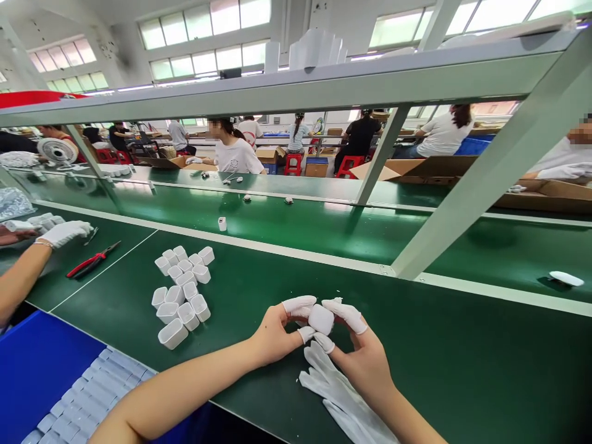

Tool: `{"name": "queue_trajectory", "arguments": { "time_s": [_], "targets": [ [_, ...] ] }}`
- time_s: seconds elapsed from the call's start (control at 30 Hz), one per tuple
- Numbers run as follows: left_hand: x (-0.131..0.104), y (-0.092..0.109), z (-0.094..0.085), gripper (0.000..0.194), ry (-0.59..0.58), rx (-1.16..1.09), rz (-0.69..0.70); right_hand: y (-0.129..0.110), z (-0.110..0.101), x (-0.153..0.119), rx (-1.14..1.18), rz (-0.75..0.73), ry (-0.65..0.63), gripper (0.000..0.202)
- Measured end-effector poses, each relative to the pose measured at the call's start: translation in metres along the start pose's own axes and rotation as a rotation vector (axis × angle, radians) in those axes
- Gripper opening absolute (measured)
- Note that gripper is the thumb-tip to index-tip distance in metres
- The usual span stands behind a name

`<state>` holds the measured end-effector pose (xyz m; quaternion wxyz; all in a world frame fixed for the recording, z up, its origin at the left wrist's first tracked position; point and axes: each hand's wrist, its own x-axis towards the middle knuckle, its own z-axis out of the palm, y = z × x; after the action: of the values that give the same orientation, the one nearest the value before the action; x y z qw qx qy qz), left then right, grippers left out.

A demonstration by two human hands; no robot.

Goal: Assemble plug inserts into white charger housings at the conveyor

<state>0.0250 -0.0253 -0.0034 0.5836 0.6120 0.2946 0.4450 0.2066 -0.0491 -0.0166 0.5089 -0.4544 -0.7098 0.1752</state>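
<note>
Between both hands, above the green table, is a small white rounded-square piece (320,319). My left hand (282,327) pinches its left side with fingertips in white finger covers. On its right side, my right hand (358,342) grips it with similarly covered fingertips. A pair of white gloves (337,394) lies on the table just beneath my right hand. To the left stands a group of several open white plastic cups (187,290), some touching one another. What lies behind the held piece is hidden by it and the fingers.
Red-handled pliers (92,264) lie at the left, near a co-worker's gloved hand (67,233). A metal frame post (476,160) slants down at the right. Beyond the white rail, a green belt (287,222) carries small white parts. Blue bin (41,370) at lower left.
</note>
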Motion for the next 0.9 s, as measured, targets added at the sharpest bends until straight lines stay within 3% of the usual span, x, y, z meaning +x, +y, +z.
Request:
{"name": "queue_trajectory", "arguments": {
  "time_s": [0.17,0.47,0.73,0.9],
  "targets": [
    [-0.003,-0.003,0.001,0.059,-0.036,-0.157,-0.041,-0.007,-0.005,0.005,-0.152,-0.117,0.0,0.039],
    [0.0,0.0,0.005,0.064,0.046,-0.119,-0.104,-0.01,-0.001,0.008,-0.187,-0.065,-0.024,0.035],
    [-0.001,0.007,0.005,0.049,0.13,0.032,-0.124,-0.011,0.001,0.008,-0.212,-0.169,-0.044,0.037],
    [0.001,0.002,0.006,0.051,0.096,-0.082,-0.152,-0.011,0.002,0.008,-0.205,-0.212,-0.043,0.037]
  ]
}}
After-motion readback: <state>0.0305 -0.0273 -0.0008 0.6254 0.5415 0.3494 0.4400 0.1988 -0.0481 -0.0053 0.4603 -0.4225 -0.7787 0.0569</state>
